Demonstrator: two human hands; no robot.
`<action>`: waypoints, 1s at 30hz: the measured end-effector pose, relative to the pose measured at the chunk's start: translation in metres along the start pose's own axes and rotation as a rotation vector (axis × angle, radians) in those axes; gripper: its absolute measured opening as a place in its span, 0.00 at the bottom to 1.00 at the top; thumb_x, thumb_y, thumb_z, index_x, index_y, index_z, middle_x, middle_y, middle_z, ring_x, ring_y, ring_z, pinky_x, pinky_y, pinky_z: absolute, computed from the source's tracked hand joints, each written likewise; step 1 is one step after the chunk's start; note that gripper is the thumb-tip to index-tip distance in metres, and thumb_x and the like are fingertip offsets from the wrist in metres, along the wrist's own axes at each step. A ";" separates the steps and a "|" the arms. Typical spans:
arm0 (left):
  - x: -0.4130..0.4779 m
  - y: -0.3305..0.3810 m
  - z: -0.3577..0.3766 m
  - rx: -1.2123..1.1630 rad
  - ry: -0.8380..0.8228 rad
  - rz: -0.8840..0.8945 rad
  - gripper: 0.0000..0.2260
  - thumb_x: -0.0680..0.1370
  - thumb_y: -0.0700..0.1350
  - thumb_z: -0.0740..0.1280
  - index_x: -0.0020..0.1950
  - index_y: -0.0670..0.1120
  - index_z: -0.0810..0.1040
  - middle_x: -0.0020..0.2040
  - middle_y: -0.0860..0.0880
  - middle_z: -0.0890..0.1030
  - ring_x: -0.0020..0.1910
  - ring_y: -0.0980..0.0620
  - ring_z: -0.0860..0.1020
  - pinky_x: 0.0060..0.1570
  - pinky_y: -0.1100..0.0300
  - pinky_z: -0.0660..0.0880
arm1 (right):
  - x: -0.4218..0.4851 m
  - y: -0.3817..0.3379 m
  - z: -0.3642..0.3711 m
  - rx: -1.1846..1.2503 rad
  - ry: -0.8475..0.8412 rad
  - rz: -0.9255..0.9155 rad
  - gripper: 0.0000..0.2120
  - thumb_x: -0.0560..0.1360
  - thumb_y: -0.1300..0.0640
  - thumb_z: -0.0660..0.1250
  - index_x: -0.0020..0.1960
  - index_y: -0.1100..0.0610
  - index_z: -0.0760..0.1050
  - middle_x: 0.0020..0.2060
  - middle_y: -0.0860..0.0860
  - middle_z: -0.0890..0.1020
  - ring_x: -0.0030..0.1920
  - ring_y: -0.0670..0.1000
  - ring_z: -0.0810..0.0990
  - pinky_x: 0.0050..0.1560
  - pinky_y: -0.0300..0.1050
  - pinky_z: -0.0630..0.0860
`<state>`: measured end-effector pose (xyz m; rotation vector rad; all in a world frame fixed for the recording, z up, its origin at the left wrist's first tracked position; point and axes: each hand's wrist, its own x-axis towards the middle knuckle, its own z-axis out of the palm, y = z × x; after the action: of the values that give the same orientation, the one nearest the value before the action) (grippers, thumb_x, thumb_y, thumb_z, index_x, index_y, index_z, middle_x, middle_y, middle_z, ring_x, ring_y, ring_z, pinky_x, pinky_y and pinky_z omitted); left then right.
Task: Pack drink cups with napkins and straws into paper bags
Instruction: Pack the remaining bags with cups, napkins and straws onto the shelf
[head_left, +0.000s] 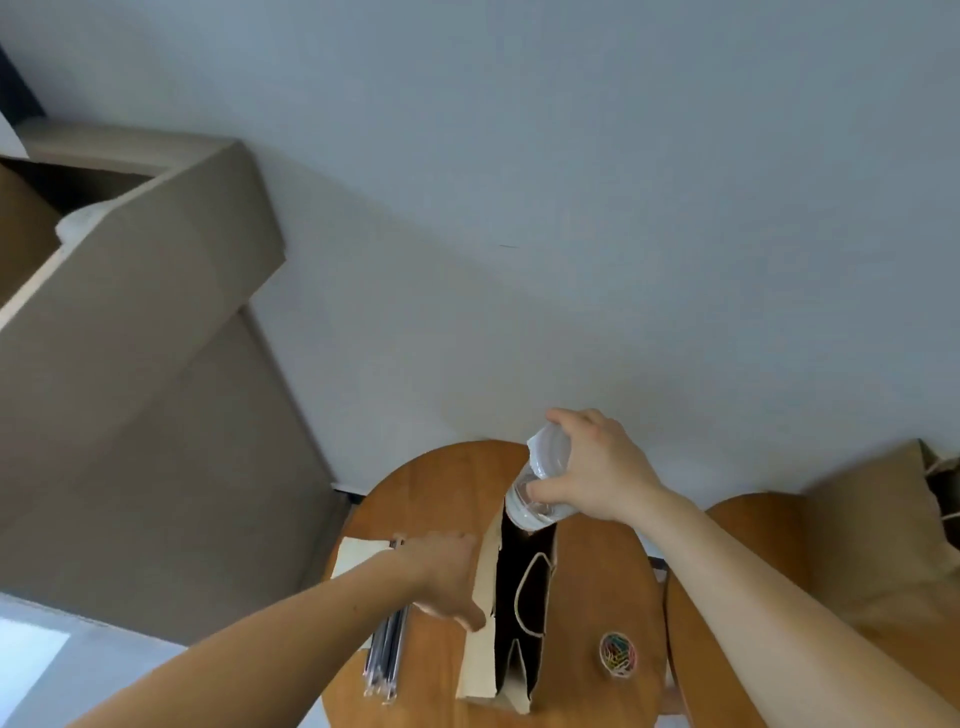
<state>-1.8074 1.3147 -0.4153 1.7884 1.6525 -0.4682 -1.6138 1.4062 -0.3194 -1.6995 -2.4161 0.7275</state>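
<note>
Aloft, right hand (597, 467) gripping clear cup (540, 486) above paper bag (479, 667), left hand (447, 571) against its side, grip unclear

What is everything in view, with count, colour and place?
Clear plastic lidded cup: one, transparent, over bag's mouth.
Tan paper bag with cord handle: one, open, upright on table.
Wrapped straws: one bundle, dark, table's left edge.
Cream paper napkins: one stack, beside straws.
Clear tub of paper clips: one, multicoloured, right of bag.
Round wooden table: one, brown, centre.
Fabric sofa: one, taupe, left.
Left hand: holds bag's side.
Right hand: grips cup.
</note>
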 end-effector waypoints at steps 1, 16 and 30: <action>0.002 0.003 0.011 -0.054 -0.035 -0.010 0.46 0.64 0.67 0.72 0.76 0.51 0.60 0.68 0.48 0.73 0.62 0.44 0.75 0.59 0.51 0.75 | -0.001 0.002 0.008 0.001 -0.006 -0.001 0.46 0.60 0.38 0.74 0.74 0.44 0.61 0.68 0.45 0.68 0.68 0.52 0.66 0.57 0.49 0.71; 0.027 0.005 0.054 -0.793 0.008 -0.211 0.11 0.80 0.45 0.58 0.47 0.41 0.78 0.33 0.47 0.84 0.32 0.52 0.84 0.47 0.53 0.83 | -0.035 0.012 0.050 -0.339 -0.203 -0.468 0.42 0.65 0.41 0.72 0.74 0.44 0.57 0.68 0.46 0.63 0.68 0.51 0.62 0.63 0.48 0.71; 0.026 -0.025 0.071 -0.915 0.033 -0.180 0.04 0.81 0.47 0.61 0.51 0.49 0.74 0.37 0.49 0.83 0.32 0.53 0.84 0.35 0.62 0.82 | -0.017 0.021 0.161 -0.523 -0.487 -0.164 0.39 0.67 0.41 0.72 0.72 0.50 0.59 0.66 0.55 0.68 0.66 0.59 0.67 0.60 0.54 0.74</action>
<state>-1.8162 1.2865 -0.4891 0.9732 1.6607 0.2381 -1.6451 1.3441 -0.4672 -1.5770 -3.2758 0.5697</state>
